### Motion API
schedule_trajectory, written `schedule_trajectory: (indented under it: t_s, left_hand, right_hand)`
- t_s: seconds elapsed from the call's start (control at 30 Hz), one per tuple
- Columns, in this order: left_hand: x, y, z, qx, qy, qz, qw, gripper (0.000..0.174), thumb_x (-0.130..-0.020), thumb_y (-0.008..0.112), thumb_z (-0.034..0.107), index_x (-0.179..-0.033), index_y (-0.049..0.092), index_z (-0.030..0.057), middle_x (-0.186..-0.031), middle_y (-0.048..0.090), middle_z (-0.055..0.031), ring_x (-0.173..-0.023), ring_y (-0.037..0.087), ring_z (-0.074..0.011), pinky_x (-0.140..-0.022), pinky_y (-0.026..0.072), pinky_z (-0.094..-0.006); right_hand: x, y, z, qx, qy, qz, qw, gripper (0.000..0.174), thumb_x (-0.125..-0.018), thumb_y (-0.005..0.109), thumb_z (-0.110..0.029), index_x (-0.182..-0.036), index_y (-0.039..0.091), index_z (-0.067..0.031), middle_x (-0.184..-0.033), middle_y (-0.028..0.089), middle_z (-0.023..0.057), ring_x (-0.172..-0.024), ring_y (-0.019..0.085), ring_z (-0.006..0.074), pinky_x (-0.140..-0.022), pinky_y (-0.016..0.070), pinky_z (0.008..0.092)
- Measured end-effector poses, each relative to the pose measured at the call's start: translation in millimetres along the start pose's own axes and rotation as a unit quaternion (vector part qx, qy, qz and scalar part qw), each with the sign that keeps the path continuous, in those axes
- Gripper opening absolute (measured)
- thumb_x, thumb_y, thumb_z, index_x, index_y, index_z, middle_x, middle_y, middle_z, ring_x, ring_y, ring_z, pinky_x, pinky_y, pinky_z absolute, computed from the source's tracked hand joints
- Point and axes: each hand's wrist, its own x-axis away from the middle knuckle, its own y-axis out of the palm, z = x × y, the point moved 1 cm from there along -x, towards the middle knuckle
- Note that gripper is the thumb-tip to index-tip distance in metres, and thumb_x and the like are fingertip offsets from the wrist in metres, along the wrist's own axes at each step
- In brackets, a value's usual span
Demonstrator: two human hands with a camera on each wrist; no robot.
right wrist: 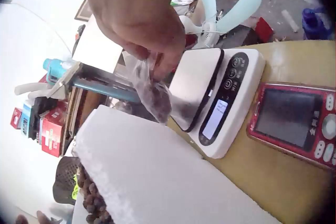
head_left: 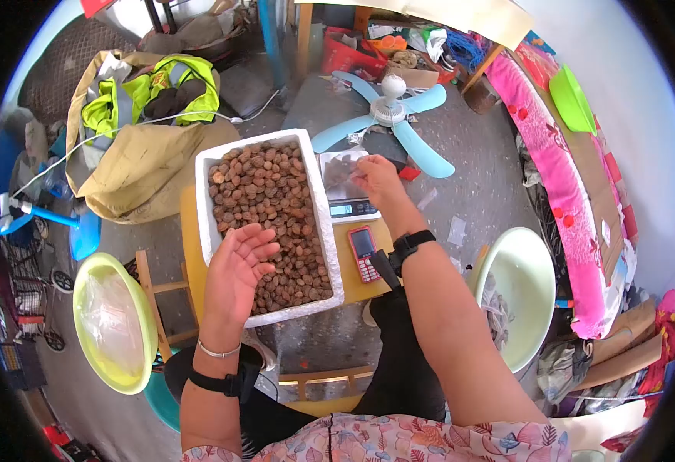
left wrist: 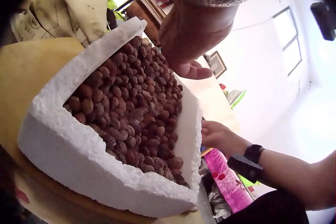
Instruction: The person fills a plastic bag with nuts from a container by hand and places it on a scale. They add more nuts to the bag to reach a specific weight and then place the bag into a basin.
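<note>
A white foam box (head_left: 318, 173) on a yellow table is filled with wrinkled brown dried fruits or nuts (head_left: 264, 192). Over its near left part hovers my left hand (head_left: 237, 266), palm turned up, fingers loosely bent and nothing in them. My right hand (head_left: 383, 185) pinches the top of a small clear plastic bag (right wrist: 152, 95) with brown pieces inside. The bag hangs beside the plate of a white digital scale (right wrist: 231, 98), overlapping it in the head view. The scale's display is lit. It stands close along the box's right side.
A red mobile phone (head_left: 364, 254) lies near the scale. Beyond stands a fan with pale blue blades (head_left: 422, 146). A pale green basin (head_left: 526, 300) is at the right, and a yellow-green basin (head_left: 149, 331) holding plastic bags at the left. A tan sack (head_left: 137, 169) sits behind the box.
</note>
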Motion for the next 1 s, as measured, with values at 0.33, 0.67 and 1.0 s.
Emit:
schedule_trajectory:
  t_s: [0.33,0.67,1.0]
  left_hand:
    - [-3,-3,-6,-0.007,0.003,-0.012,1.0,0.041,-0.111,0.045,0.036,-0.128,0.059,0.0013,-0.115,0.069,-0.0122,-0.099,0.067,-0.0194,-0.076,0.0557,-0.0309]
    - [-6,-2,-8,-0.002,-0.002,-0.02,1.0,0.04,-0.111,0.045,0.034,-0.128,0.059,0.0008,-0.113,0.07,-0.0119,-0.097,0.068,-0.0187,-0.073,0.0559,-0.0304]
    - [-8,1,-9,0.002,-0.002,-0.011,1.0,0.041,-0.111,0.046,0.035,-0.125,0.061,0.0,-0.11,0.071,-0.013,-0.092,0.068,-0.0199,-0.073,0.0548,-0.0311]
  right_hand:
    - [-22,-24,25,0.342,-0.105,0.152,0.921,0.023,-0.079,0.074,-0.02,-0.09,0.072,-0.0001,-0.094,0.073,0.0199,-0.092,0.071,0.0352,-0.085,0.055,0.043]
    - [-2,-26,-2,0.394,-0.148,0.201,0.885,0.044,-0.088,0.067,-0.041,-0.096,0.071,0.002,-0.099,0.073,0.0259,-0.1,0.069,0.0426,-0.092,0.0524,0.0471]
    - [2,-40,-11,0.411,-0.189,0.212,0.866,0.039,-0.091,0.067,-0.037,-0.095,0.071,0.0016,-0.094,0.073,0.0248,-0.096,0.07,0.0415,-0.09,0.0523,0.0482]
